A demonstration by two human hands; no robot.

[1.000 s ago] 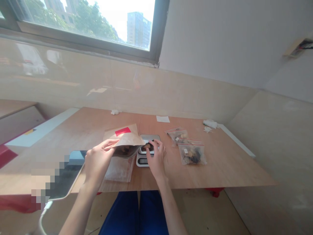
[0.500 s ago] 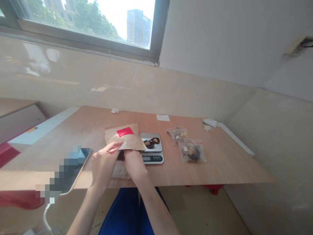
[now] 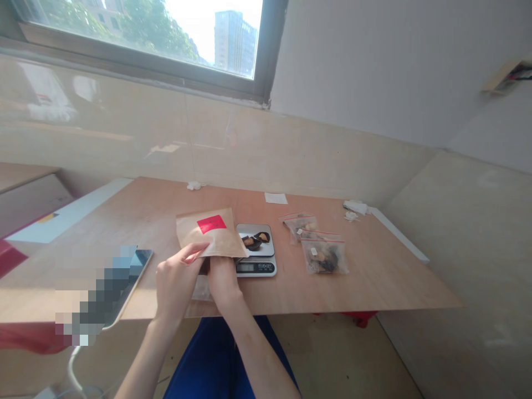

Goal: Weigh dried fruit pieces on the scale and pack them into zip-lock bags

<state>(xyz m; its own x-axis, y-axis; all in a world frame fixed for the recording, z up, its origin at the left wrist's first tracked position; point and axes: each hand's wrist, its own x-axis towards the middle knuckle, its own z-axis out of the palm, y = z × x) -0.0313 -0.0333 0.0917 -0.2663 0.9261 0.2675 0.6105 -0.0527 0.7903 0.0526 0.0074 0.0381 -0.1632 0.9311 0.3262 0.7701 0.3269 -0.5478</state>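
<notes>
My left hand (image 3: 179,271) is closed on the near edge of a brown paper pouch (image 3: 220,238) with a red label. Inside the pouch's opening, the fingers of my right hand (image 3: 224,280) are hidden, so their pose does not show. Right beside the pouch stands a kitchen scale (image 3: 268,269), partly covered by it. Several dark dried pieces with tan patches (image 3: 254,241) lie on its plate; they look like dried slices or mushrooms. Below my hands, a clear plastic bag (image 3: 202,289) lies partly hidden on the table.
Zip bags (image 3: 326,257) of dried pieces lie right of the scale. A tablet-like device (image 3: 133,282), partly pixelated, rests at the left with a white cable. White paper (image 3: 276,198) and crumpled scraps (image 3: 356,208) lie along the back of the wooden table (image 3: 386,277).
My right hand has shifted slightly left and stays inside the pouch. My left hand keeps its hold on the pouch. The whole view has moved a little.
</notes>
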